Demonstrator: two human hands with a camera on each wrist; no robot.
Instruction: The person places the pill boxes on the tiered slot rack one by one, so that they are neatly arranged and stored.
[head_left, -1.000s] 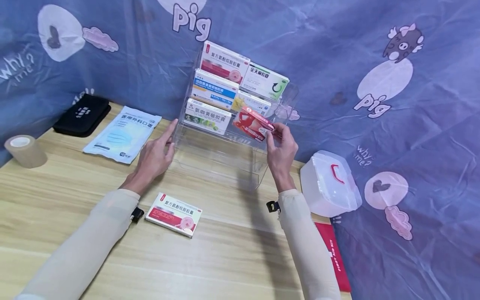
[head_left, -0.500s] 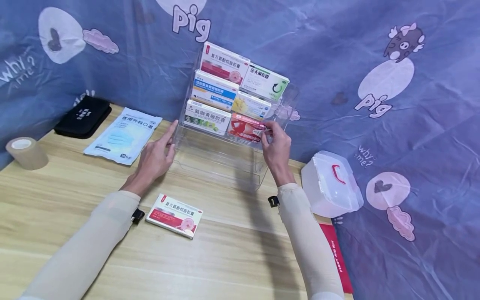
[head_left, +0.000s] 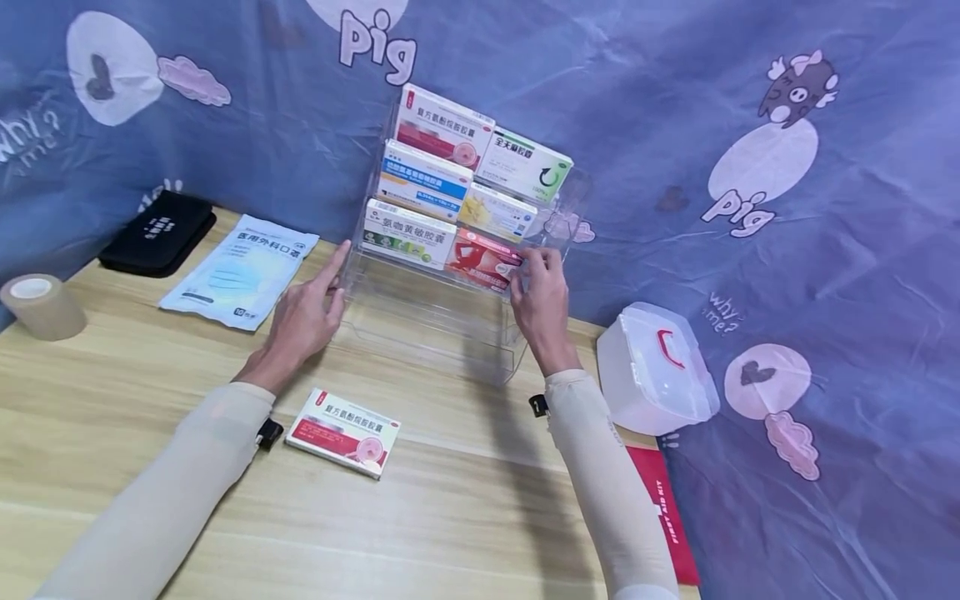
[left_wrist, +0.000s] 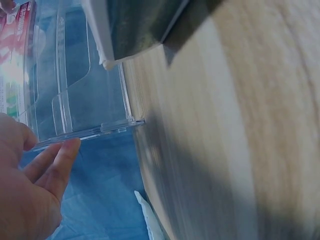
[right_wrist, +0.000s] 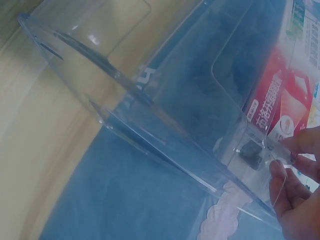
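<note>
A clear stepped display rack (head_left: pixel 423 315) stands at the back of the table, with medicine boxes in its upper tiers. My left hand (head_left: pixel 303 323) holds the rack by its left side; in the left wrist view, its thumb and fingers (left_wrist: pixel 67 152) are at the clear side panel's edge. My right hand (head_left: pixel 543 302) pinches the right end of a red medicine box (head_left: pixel 480 260), which sits in a tier beside a white-and-green box (head_left: pixel 408 233). The right wrist view shows my fingertips at that box's end (right_wrist: pixel 280 112), close to the rack's right side.
A white-and-red medicine box (head_left: pixel 343 432) lies on the table in front. Left are a tape roll (head_left: pixel 47 308), black case (head_left: pixel 157 233) and mask packet (head_left: pixel 238 271). Right are a white lidded box (head_left: pixel 656 367) and red first aid pouch (head_left: pixel 667 517). Patterned cloth (head_left: pixel 637 125) hangs behind.
My right hand has brought the red box left and down into the tier beside the white-and-green box, where it now sits aligned. My left hand has stayed at the rack's side.
</note>
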